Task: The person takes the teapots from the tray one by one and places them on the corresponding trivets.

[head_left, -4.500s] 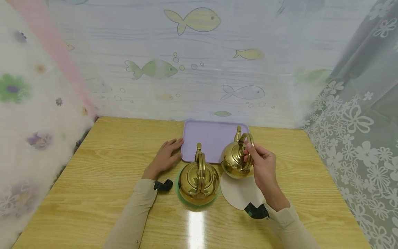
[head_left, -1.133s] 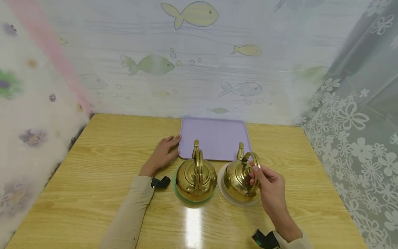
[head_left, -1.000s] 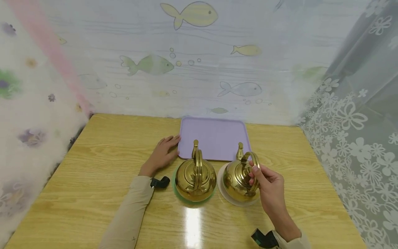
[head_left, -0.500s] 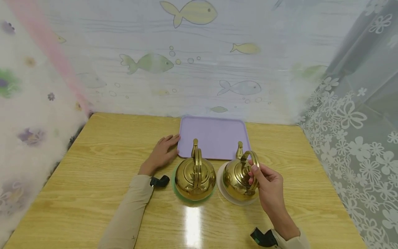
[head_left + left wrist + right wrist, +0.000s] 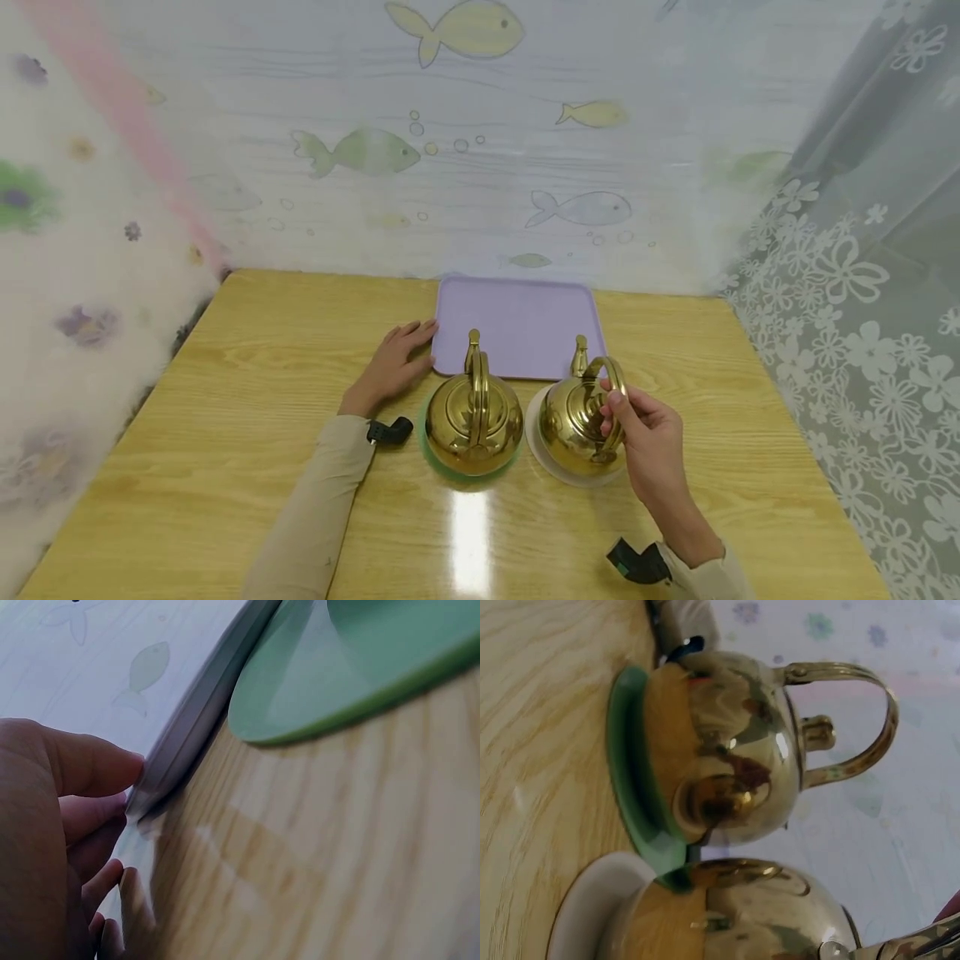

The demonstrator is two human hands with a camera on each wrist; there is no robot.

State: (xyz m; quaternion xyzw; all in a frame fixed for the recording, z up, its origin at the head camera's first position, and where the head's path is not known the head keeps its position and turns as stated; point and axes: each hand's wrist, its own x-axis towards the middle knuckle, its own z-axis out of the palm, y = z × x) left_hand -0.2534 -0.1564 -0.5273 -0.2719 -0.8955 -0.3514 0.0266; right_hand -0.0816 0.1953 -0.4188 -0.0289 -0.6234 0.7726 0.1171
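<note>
My right hand (image 5: 651,442) grips the arched handle of a shiny gold teapot (image 5: 573,433) on the right. That teapot is over a round off-white plate (image 5: 542,454), its spout toward the back, overlapping the front edge of a lilac tray (image 5: 517,325). At the tray's left edge lies my left hand (image 5: 390,367), fingers extended; in the left wrist view the thumb and fingertips (image 5: 124,769) touch the tray's rim (image 5: 176,742). Between the hands, a matching gold teapot (image 5: 474,429) stands upright on a green plate (image 5: 630,765), its handle untouched.
The wooden table (image 5: 247,375) is bounded at the back by a fish-print curtain (image 5: 330,225), with a floral sheet (image 5: 90,367) along the left and a lace-patterned one (image 5: 862,333) along the right. Black cameras are strapped to both wrists.
Earlier the right teapot was farther back, overlapping the tray's front right corner; my right hand has brought it toward me, over the off-white plate. Over the last second both hands have stayed put.
</note>
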